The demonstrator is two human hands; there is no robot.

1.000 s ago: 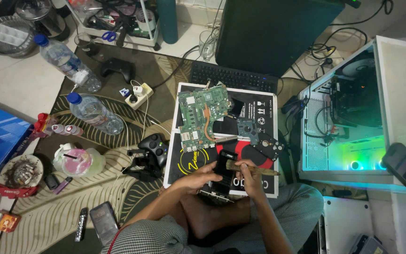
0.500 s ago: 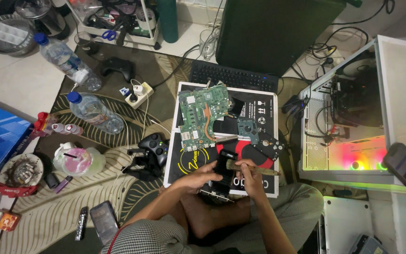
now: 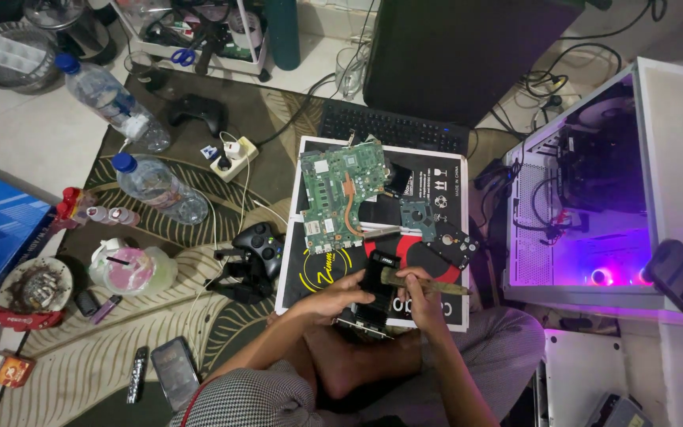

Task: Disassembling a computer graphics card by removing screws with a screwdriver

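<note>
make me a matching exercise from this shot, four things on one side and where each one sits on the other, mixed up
Things:
1. green circuit board
2. black game controller
3. open computer case
4. black card-like part

Places:
A. standing at the right, lit purple inside
B. on the patterned rug, just left of the white-edged mat
C. held between the left hand and the right hand
D. lying on the upper part of the mat

Pairs: 1-D, 2-B, 3-A, 4-C
</note>
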